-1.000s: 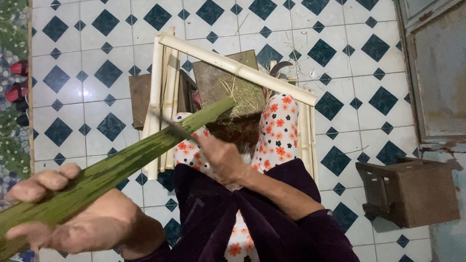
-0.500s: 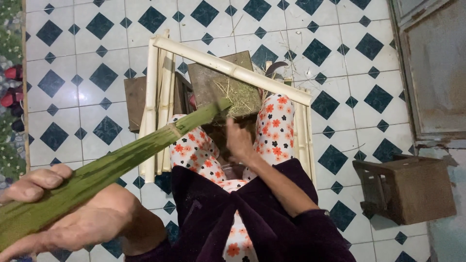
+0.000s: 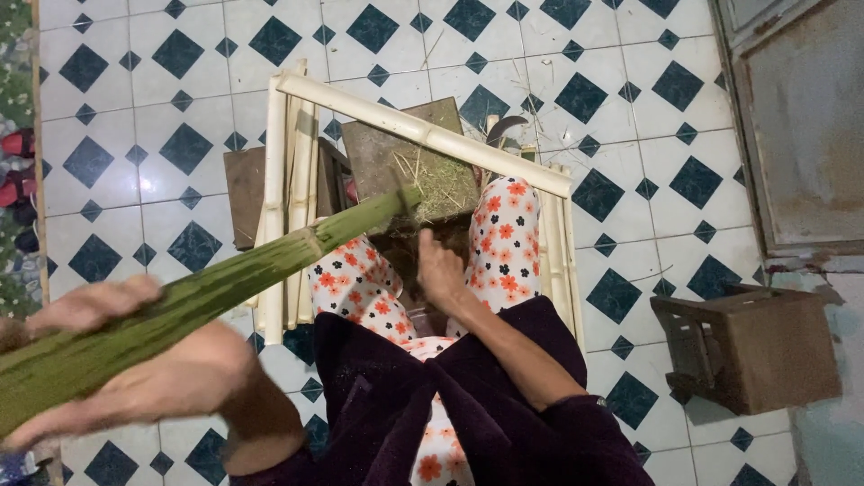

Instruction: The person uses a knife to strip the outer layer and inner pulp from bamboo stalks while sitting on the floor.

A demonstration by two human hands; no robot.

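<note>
The long green bamboo stalk (image 3: 207, 301) has a rough, streaked, scraped skin with a matt look. The pale peeled bamboo poles (image 3: 423, 133) of the frame beyond it are smooth and slightly shiny. The floor of white tiles with dark blue diamonds (image 3: 162, 81) is glossy ceramic that catches the light. The flat brown wooden block (image 3: 396, 148) is dull and scuffed, strewn with dry fibrous shavings. On the right, the small brown wooden stool (image 3: 751, 346) looks worn and matt. The dark purple sleeves (image 3: 531, 432) are soft cloth; the orange-flowered white trousers (image 3: 508, 243) are thin printed fabric.
</note>
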